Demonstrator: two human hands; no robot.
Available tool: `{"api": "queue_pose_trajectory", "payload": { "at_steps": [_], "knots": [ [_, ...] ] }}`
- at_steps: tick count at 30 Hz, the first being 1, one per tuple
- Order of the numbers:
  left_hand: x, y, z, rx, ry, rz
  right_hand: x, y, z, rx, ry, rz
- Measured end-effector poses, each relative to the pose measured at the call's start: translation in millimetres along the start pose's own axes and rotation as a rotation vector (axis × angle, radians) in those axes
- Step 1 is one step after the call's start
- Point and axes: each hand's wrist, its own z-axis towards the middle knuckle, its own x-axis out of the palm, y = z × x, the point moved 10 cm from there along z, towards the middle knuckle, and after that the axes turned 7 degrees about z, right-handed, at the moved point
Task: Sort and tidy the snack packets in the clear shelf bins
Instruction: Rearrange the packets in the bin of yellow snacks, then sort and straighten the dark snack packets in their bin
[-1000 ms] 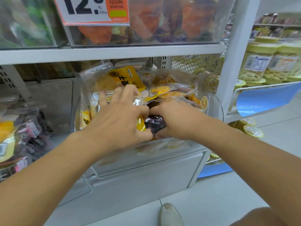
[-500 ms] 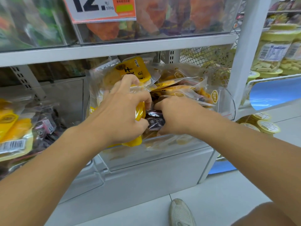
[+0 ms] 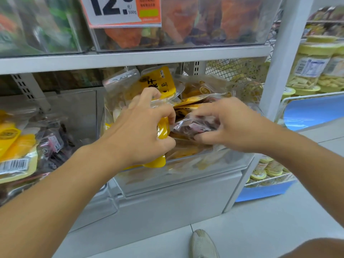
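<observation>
Both hands reach into the middle bin [image 3: 186, 175]: the left hand [image 3: 141, 133] grips packets [image 3: 160, 84] at its left side, and the right hand [image 3: 227, 125] pinches a dark packet [image 3: 193, 127] just beside it. Another bin [image 3: 20, 146] of packets lies to the left, jars [image 3: 310, 66] stand on shelves to the right, and a price sign [image 3: 121, 10] hangs above.

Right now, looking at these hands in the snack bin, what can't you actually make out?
Head view only:
- Price sign: cut off by the top edge; only "12." shows.
- Left hand: hides most of the yellow packets it grips.
- Dark packet: right hand covers part; label blurred.
- Top bins: contents blurred.
</observation>
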Motion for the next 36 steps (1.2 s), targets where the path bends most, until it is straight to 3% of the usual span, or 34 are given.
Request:
{"api": "queue_pose_trajectory", "payload": {
  "at_steps": [6,11,17,23,30,34,36],
  "knots": [
    [12.3,-2.0,0.6,0.013,0.013,0.006,-37.0,-22.1,-24.1,0.058,-0.127,0.594],
    [3.3,-4.0,1.2,0.063,-0.156,-0.240,-44.0,-44.6,-37.5,0.189,-0.273,0.868],
    [-7.0,-2.5,-2.7,-0.007,-0.359,-0.189,-53.7,-37.6,-38.8,0.179,-0.420,0.925],
    [6.1,-1.2,12.6,-0.101,-0.195,-0.139,-73.2,-21.1,-43.0,0.137,-0.521,1.066],
    [-22.8,8.2,-1.4,-0.060,-0.204,-0.355,-40.8,1.1,-22.5,0.151,-0.357,1.280],
    [-58.4,33.6,-42.0,-0.052,-0.108,-0.905,-19.9,40.2,5.0,0.108,-0.199,1.363],
    [-77.8,54.2,-65.7,-0.083,-0.098,-1.069,0.7,71.8,22.5,0.069,-0.100,1.379]
  ]
}}
